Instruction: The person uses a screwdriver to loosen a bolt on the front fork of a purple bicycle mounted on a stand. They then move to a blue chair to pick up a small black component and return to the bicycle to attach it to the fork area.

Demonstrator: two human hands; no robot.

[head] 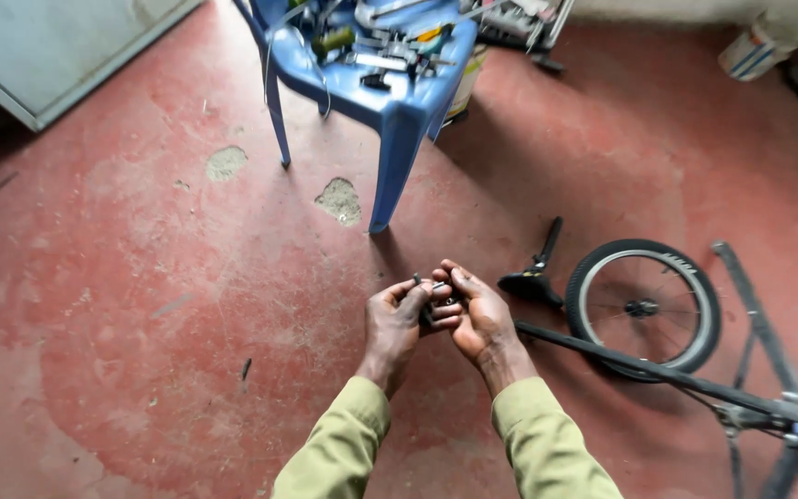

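Fingers: both hands, left and right, pinch small metal parts together.
Progress: parts unjoined; bike frame lies wheel-off on floor.

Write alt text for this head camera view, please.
Two hands, the left hand and right hand, meet over a red floor, pinching a small dark metal part. A blue plastic chair loaded with tools stands ahead; a small bicycle wheel and frame lie at the right.

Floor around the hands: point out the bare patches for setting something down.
Bare red floor spreads left of the hands, between the blue chair and the left hand. Right of the right hand it is crowded: bicycle wheel, saddle, frame tubes. The chair seat is cluttered.
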